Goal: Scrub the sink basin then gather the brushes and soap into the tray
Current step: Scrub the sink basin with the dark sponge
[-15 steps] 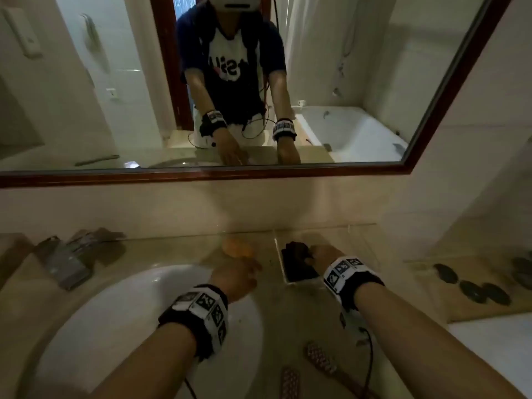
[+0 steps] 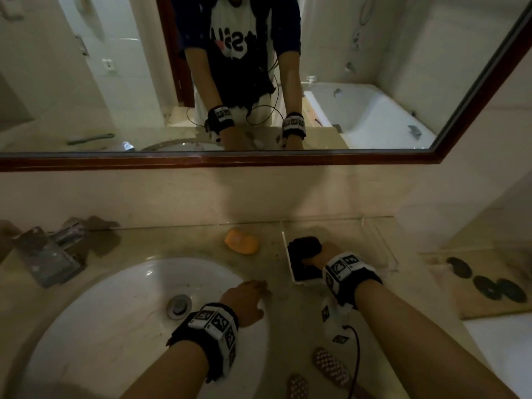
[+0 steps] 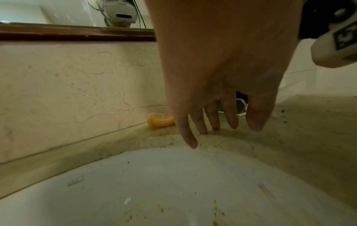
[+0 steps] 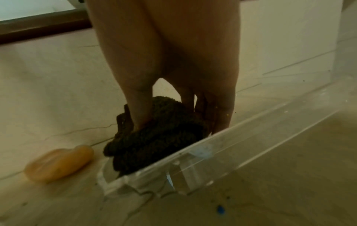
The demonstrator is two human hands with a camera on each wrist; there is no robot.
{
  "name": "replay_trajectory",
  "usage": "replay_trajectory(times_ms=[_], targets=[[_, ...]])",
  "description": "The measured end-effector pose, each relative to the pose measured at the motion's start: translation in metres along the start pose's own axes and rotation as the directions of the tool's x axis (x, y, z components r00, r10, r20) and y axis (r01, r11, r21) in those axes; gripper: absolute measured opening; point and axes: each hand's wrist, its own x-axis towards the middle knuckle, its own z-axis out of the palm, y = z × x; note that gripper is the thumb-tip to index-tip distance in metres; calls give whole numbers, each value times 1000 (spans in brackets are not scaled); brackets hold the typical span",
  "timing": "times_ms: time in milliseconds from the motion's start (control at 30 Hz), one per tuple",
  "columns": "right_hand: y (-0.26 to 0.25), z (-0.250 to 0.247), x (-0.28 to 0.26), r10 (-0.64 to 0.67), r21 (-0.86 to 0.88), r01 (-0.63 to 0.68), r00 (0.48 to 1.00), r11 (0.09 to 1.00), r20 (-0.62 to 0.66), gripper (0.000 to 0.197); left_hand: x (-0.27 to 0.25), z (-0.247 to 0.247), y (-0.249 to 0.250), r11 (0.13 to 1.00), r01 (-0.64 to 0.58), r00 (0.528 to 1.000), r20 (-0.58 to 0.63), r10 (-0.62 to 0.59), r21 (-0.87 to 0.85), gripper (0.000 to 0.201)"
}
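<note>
A dark scrub pad (image 2: 305, 249) sits in the near-left corner of a clear tray (image 2: 381, 249) on the counter. My right hand (image 2: 312, 254) pinches the scrub pad (image 4: 154, 137) between thumb and fingers, inside the tray wall (image 4: 251, 130). An orange soap bar (image 2: 241, 241) lies on the counter left of the tray, also seen as soap (image 4: 58, 163) and soap (image 3: 160, 120). My left hand (image 2: 259, 286) hovers over the right rim of the white sink basin (image 2: 115, 326), holding nothing, fingers (image 3: 231, 119) hanging straight. Two dotted brushes (image 2: 329, 367) lie at the counter's near edge.
A chrome faucet (image 2: 49, 251) stands left of the basin, whose drain (image 2: 179, 306) is in the middle. A framed mirror (image 2: 259, 159) spans the wall behind. A mat with dark stones (image 2: 489, 283) lies right of the tray. Dirt specks dot the counter (image 3: 289, 122).
My left hand has drawn back from near the soap to the sink's right rim. The right hand stays on the scrub pad in the tray. The head view has tilted downward.
</note>
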Motion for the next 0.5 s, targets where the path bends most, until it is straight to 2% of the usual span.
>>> replay_trajectory(times_ms=[133, 233, 267, 367, 433, 500], targets=[[-8, -1, -6, 3, 129, 8, 997, 992, -83, 56, -11, -6, -7, 989, 11, 997, -73, -22, -149, 54], [-27, -3, -20, -140, 29, 147, 976, 989, -166, 32, -30, -19, -24, 955, 8, 977, -200, -70, -296, 56], [-36, -3, -29, -209, 1, 212, 964, 977, -162, 23, -37, -24, -32, 932, 7, 967, -234, -98, -362, 58], [-62, 5, -53, -353, 75, 353, 936, 933, -14, 29, -62, -41, -59, 818, -34, 940, -297, -169, -574, 65], [-80, 19, -70, -408, 120, 401, 912, 908, 36, 38, -80, -50, -76, 757, -82, 935, -313, -166, -648, 67], [-99, 38, -88, -474, 155, 463, 880, 873, 42, 40, -100, -54, -92, 739, -125, 942, -314, -122, -662, 69]])
